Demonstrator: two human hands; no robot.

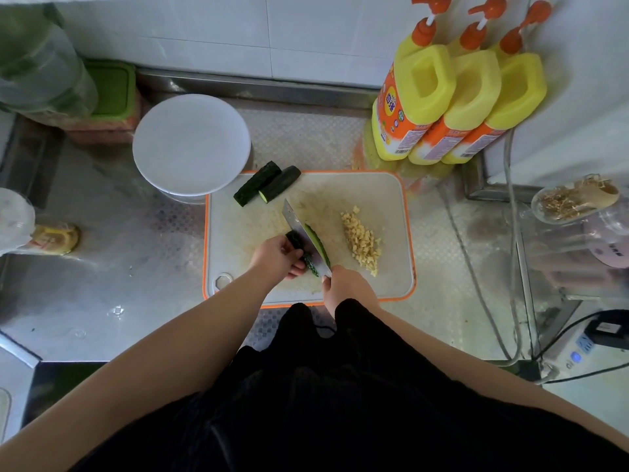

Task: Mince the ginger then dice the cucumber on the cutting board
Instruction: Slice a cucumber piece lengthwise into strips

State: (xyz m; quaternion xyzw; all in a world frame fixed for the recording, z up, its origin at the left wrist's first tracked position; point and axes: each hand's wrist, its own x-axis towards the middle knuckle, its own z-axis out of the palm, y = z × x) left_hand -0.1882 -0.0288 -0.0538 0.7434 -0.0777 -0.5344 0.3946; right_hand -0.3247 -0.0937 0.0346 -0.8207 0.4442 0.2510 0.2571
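Note:
A grey cutting board with an orange rim lies on the steel counter. A pile of minced ginger sits on its right side. Two dark cucumber lengths rest at the board's far left corner. My left hand presses a cucumber piece down on the board. My right hand grips the handle of a cleaver, whose blade runs lengthwise through that piece. A pale green cut strip leans against the blade's right face.
A white plate stands just beyond the board's left corner. Three yellow pump bottles line the back right. A glass jar, cables and a power strip are at the right. Bagged items sit at the far left.

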